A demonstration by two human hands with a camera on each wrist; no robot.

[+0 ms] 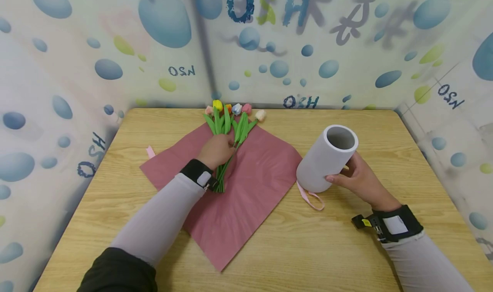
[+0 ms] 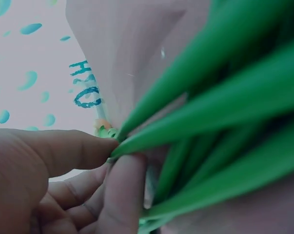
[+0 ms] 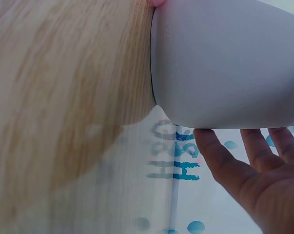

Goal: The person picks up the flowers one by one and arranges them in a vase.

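Note:
On the dusky-pink wrapping paper point(image 1: 262, 176) lies a bunch of tulips point(image 1: 219, 118) with yellow, orange, pink, blue and white heads. My left hand point(image 1: 216, 151) pinches their green stems between thumb and fingers. In the left wrist view, green leaves point(image 2: 220, 107) rise past the fingertips of that left hand point(image 2: 83, 180). At the right edge of the paper, my right hand point(image 1: 363, 180) grips a white cylindrical vase point(image 1: 321, 161), its thumb on the near side. The right wrist view shows the vase point(image 3: 225, 63) against the fingers of the right hand point(image 3: 254, 170).
A thin pink ribbon point(image 1: 313, 203) loops out by the vase's base, and a pink ribbon end point(image 1: 150, 151) sticks out at the paper's left. All this lies on a wooden table point(image 1: 331, 249). A patterned backdrop point(image 1: 327, 48) stands behind the table and along its sides.

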